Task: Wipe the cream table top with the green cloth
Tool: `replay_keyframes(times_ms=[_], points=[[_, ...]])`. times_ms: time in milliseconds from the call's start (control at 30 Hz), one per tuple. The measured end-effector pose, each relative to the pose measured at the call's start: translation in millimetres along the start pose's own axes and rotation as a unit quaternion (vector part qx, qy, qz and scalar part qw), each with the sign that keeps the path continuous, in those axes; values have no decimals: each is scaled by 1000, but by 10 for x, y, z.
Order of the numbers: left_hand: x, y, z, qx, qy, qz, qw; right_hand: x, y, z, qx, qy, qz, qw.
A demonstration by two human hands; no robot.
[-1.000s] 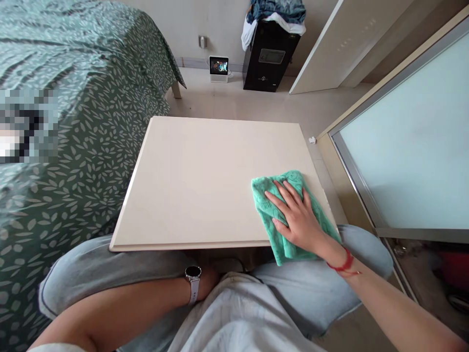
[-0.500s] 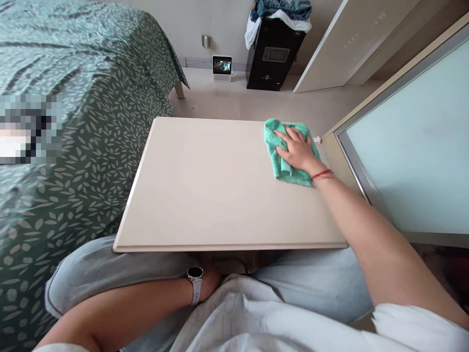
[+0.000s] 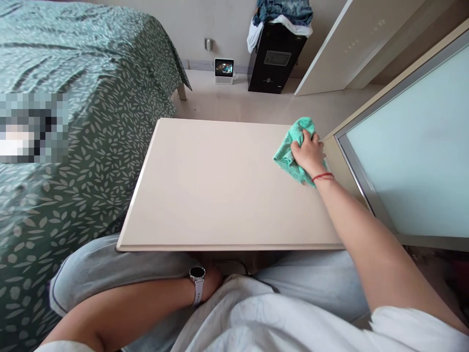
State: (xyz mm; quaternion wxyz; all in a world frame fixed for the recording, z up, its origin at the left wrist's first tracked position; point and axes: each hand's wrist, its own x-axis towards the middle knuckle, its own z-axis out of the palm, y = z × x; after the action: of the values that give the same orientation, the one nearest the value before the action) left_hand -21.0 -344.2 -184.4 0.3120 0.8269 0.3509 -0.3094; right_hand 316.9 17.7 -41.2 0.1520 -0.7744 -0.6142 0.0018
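Note:
A cream tabletop (image 3: 220, 186) lies in front of my lap. On its far right corner is a green cloth (image 3: 289, 154), bunched under my right hand (image 3: 309, 152), whose fingers are bent and gripping it. A red string circles that wrist. My left hand (image 3: 211, 283) rests in my lap below the table's near edge, beside a watch (image 3: 198, 275) on the wrist; its fingers are hidden.
A bed with a green leaf-patterned cover (image 3: 95, 122) stands at the left. Beyond the table are a small screen device (image 3: 223, 71) and a black cabinet (image 3: 276, 58) with clothes on top. A frosted panel (image 3: 414, 142) is close on the right.
My right hand has moved slightly right, its spread fingers now curled into the cloth. The cloth is more bunched and turned, its left edge shifted right. My left hand stays in my lap.

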Motion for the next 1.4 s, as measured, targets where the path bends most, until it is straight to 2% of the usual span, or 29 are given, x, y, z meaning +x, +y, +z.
replay_keyframes(times_ms=[100,233,367,467,533,600,700,800,933,1100,1233,1333,1400], points=[[-2,10,-31,23,-10,-7,1000,-564,201,-122,-23,5,-10,1000],[3,48,-105,40,-22,-16,999,-1464,439,-377,-30,4,-51,998],[-14,76,-175,34,-39,-16,999,-2276,521,-575,-54,34,-64,996],[-34,91,-216,24,-44,-24,998,-2651,427,-636,-105,33,-47,993],[-42,102,-235,18,-46,-31,998,-2735,329,-642,-126,22,-50,990],[-41,111,-244,14,-48,-33,998,-2677,234,-623,-130,8,-67,989],[-26,107,-237,9,-50,-29,998,-2352,97,-555,-123,-16,-100,987],[-3,76,-213,6,-44,-23,999,-1828,-86,-449,-121,-41,-121,984],[19,15,-186,-1,-39,-6,999,-1021,-429,-276,-116,-77,-114,984],[19,-32,-197,0,-47,18,999,-231,-805,-43,-35,-76,-98,992],[6,-71,-247,8,-54,40,998,46,-948,59,-22,-68,-80,994],[13,-140,-300,18,-73,67,995,51,-986,42,-29,-75,-77,994],[32,-196,-336,26,-96,80,992,-43,-988,1,-33,-79,-85,993]])
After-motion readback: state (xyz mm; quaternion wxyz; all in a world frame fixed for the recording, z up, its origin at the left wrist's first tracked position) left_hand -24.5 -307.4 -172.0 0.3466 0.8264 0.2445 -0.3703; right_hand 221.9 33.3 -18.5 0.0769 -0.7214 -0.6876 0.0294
